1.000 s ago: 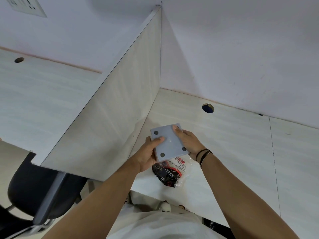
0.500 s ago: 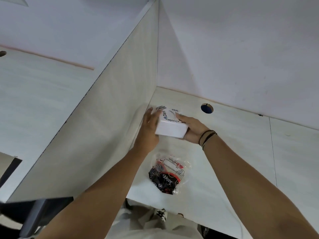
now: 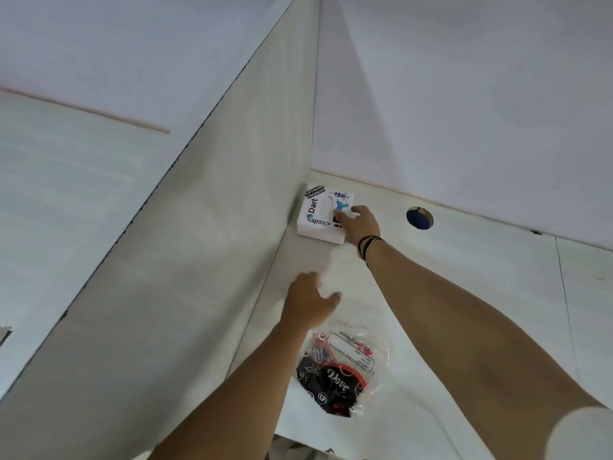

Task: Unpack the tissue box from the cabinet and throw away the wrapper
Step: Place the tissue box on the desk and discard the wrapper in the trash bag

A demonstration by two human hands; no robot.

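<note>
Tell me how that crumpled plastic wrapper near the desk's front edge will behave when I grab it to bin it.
The wrapper looks like thin clear film, creased and bunched, so it will probably be floppy and collapse in the grip. It seems very light, so a sweep of the left hand may scoot it rather than catch it. The glossy surface could be slippery; pinching a fold seems safest.
</note>
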